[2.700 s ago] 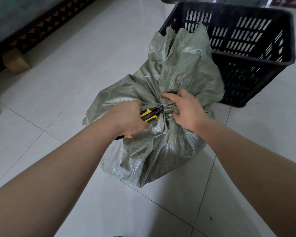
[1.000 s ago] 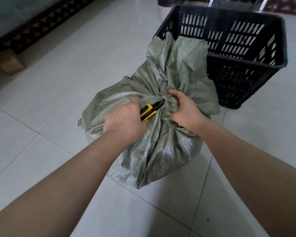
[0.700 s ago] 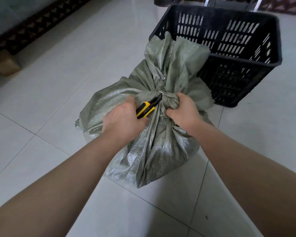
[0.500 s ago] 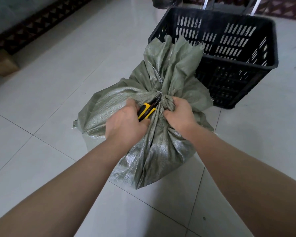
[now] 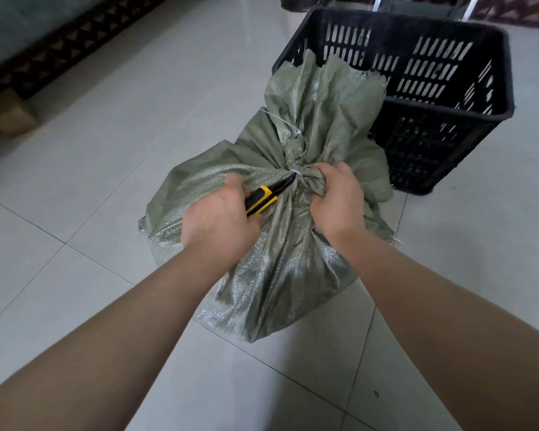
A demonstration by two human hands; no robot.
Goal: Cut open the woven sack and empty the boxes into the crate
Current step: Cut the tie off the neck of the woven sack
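Note:
A grey-green woven sack (image 5: 280,269) stands on the tiled floor, its neck bunched and tied with a white zip tie (image 5: 295,173). My left hand (image 5: 218,222) grips a yellow-and-black utility knife (image 5: 263,199), whose tip points at the tie. My right hand (image 5: 336,200) clutches the bunched neck just right of the tie. The loose top of the sack leans against a black slotted plastic crate (image 5: 442,98) behind it. No boxes show; the sack hides its contents.
A cardboard box (image 5: 8,115) sits at the far left beside dark lattice-fronted furniture (image 5: 59,54). Metal legs (image 5: 377,3) rise behind the crate. Pale floor tiles (image 5: 91,169) spread to the left and in front of the sack.
The knife tip has stayed at the tied neck while my left hand shifted slightly. My right hand regripped the neck lower, fingers curling tighter. The view moved a little closer.

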